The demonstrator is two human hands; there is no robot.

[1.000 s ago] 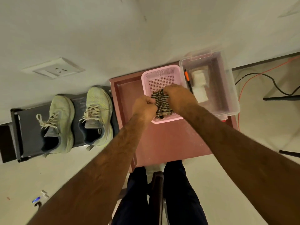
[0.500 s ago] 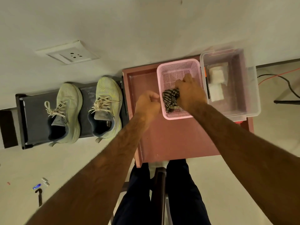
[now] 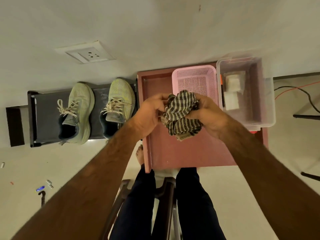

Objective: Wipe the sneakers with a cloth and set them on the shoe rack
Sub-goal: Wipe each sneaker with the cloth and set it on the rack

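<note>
Head-down view over a pale floor, bare forearms reaching forward. Largest, a red-brown low table (image 3: 190, 153) with a raised lip, set against the wall. Just beside it on the left, a dark shoe rack (image 3: 46, 118). At the table's back right, a clear plastic bin (image 3: 267, 101) holding white folded pads; next to that, a pink mesh basket (image 3: 195, 73).

On the rack, two pale green sneakers, upright on their soles, side by side but apart: first sneaker (image 3: 78, 108) mid-rack, second sneaker (image 3: 119, 103) at the end nearest the table. Long axes parallel, running from person to wall. Toes toward the wall, heels and open collars toward the person, laces tied.

Above the table, in front of the basket, a bunched striped cloth (image 3: 181, 111), held off the surface. Left hand (image 3: 149, 113) and right hand (image 3: 209, 116) on either side, fingers curled, gripping the cloth.

Placement on the rack apparently done. Wiping impossible to confirm from here, though with the cloth in hand, possibly still owed.
</note>
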